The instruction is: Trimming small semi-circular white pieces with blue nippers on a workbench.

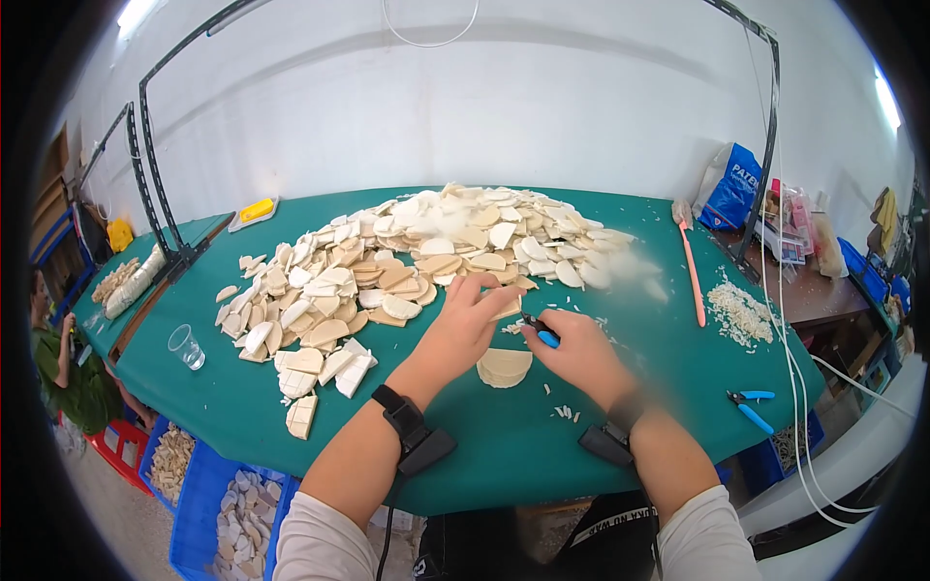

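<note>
My left hand (463,324) pinches a flat cream-coloured piece (508,308) near the middle of the table. In my right hand (581,353) is a pair of side cutters with blue grips (544,334), mostly covered by my fingers. Their dark jaws meet the edge of the held piece; whether they are open or closed is too small to tell. Just below, a cream rounded piece (505,369) lies flat on the green cloth. Beyond my hands spreads a big heap of similar cream and white pieces (387,281), partly blurred by smudges on the picture.
A clear plastic cup (186,347) stands at the left. To the right lie a pink-handled brush (694,276), a pile of small offcuts (740,312) and second blue-handled cutters (752,411). Blue bins (190,528) sit below the table's left edge. A person (79,373) sits far left.
</note>
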A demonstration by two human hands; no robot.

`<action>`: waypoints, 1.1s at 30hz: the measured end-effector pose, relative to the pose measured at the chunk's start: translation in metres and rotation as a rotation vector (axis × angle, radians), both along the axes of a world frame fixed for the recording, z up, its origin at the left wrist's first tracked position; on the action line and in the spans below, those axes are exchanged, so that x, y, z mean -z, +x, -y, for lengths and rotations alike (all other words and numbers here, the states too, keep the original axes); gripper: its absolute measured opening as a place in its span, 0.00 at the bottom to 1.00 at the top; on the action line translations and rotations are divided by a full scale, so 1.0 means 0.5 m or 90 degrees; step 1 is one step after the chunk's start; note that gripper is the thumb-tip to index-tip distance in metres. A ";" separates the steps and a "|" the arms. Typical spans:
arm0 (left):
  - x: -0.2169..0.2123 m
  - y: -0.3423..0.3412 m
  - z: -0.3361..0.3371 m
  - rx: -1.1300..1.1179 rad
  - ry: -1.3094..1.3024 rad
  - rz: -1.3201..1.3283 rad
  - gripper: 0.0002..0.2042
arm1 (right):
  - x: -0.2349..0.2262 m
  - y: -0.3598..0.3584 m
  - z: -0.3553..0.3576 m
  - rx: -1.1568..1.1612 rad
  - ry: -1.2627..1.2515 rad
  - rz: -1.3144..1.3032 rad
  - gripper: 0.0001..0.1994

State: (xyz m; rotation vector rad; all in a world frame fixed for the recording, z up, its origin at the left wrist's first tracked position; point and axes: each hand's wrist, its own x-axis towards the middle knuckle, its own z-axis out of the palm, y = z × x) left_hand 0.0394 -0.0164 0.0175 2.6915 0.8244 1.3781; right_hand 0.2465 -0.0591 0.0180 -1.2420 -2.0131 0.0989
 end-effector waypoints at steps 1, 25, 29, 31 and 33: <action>0.000 0.000 0.000 -0.001 -0.001 -0.001 0.28 | 0.002 0.000 -0.001 0.001 0.005 -0.001 0.16; -0.015 -0.011 0.008 -0.125 0.242 -0.052 0.26 | -0.014 -0.007 0.011 -0.018 -0.076 -0.003 0.21; -0.013 -0.012 0.008 -0.123 0.236 -0.051 0.26 | -0.016 -0.008 0.013 -0.012 -0.079 0.004 0.21; -0.014 -0.011 0.009 -0.125 0.238 -0.053 0.26 | -0.016 -0.007 0.013 -0.017 -0.075 0.003 0.21; -0.014 -0.010 0.009 -0.127 0.240 -0.055 0.25 | -0.020 -0.007 0.015 -0.008 -0.077 0.009 0.20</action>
